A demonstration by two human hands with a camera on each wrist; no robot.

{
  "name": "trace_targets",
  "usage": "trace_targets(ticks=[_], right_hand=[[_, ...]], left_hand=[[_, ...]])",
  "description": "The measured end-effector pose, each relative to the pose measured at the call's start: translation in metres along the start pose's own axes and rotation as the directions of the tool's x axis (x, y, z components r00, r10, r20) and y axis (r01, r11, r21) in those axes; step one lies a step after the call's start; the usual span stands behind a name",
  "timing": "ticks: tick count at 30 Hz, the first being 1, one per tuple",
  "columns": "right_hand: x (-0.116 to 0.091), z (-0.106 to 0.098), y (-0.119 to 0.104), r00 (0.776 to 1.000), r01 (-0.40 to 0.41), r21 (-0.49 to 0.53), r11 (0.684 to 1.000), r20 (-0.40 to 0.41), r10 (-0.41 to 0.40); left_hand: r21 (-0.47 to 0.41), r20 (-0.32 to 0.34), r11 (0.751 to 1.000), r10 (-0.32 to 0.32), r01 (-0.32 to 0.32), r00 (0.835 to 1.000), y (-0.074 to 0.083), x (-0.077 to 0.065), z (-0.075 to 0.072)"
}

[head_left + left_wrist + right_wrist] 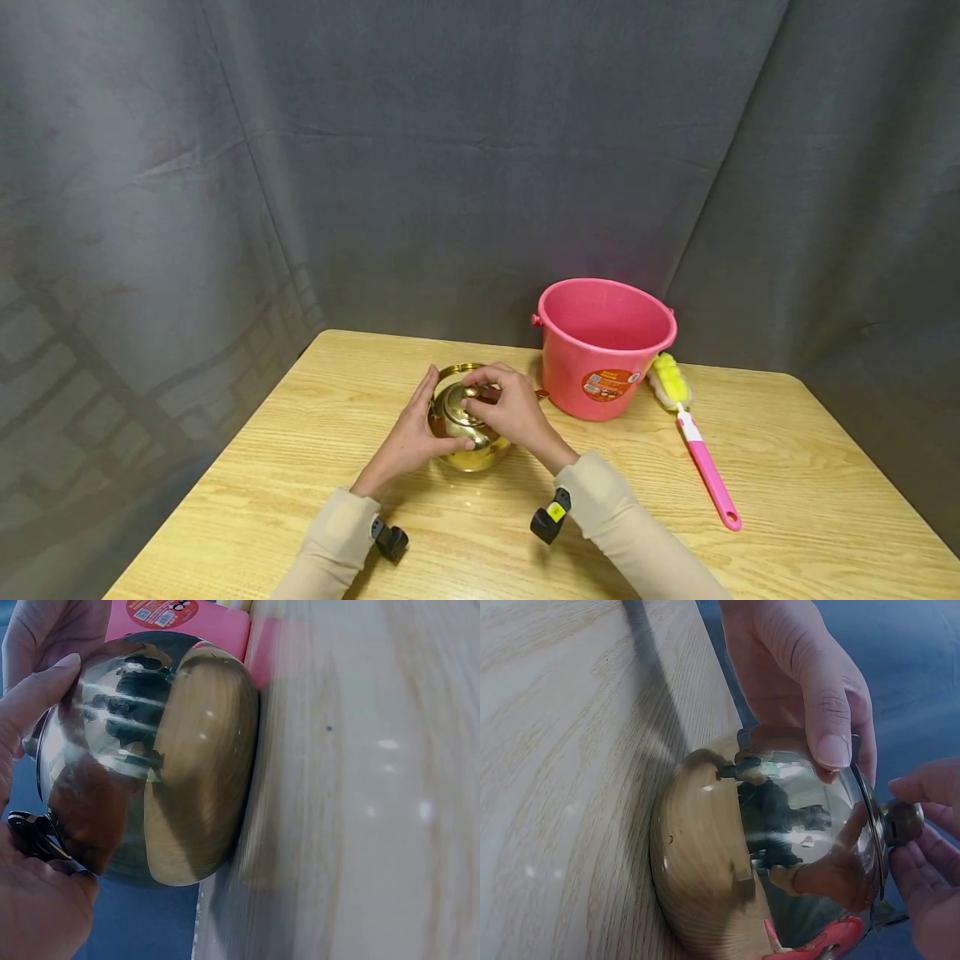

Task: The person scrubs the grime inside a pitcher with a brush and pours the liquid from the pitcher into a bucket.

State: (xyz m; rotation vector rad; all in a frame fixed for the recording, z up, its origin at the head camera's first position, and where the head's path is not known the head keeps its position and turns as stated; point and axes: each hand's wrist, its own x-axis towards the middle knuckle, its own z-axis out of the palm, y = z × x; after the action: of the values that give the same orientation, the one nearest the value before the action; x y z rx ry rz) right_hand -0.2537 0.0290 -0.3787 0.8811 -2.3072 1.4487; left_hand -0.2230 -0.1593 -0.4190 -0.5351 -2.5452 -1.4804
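A round, gold-coloured metal pot (483, 457) stood upright on the table (262, 475), left of a pink bucket (564, 360), its belly mirror-bright with reflections of wood grain and hands. My left hand (408, 433) lay against its side, thumb and fingers spread wide, touching the metal. My right hand (519, 408) pinched the round knob (471, 391) of the lid (454, 406) between thumb and fingers; the lid sat on the pot. The tabletop was pale, grained wood. A yellow-headed brush (708, 473) with a pink-and-white handle lay right of the bucket. Creased, dark grey curtains (480, 183) hung behind.
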Motion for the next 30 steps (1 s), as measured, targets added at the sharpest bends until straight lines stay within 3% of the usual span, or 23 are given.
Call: trace_targets(ticks=[30], right_hand=[[0.0019, 0.0014, 0.0011, 1.0, -0.001, -0.018, 1.0, -0.03, 0.0]], left_hand=[[0.008, -0.002, 1.0, -0.025, 0.025, 1.0, -0.0013, 0.0005, 0.0007]])
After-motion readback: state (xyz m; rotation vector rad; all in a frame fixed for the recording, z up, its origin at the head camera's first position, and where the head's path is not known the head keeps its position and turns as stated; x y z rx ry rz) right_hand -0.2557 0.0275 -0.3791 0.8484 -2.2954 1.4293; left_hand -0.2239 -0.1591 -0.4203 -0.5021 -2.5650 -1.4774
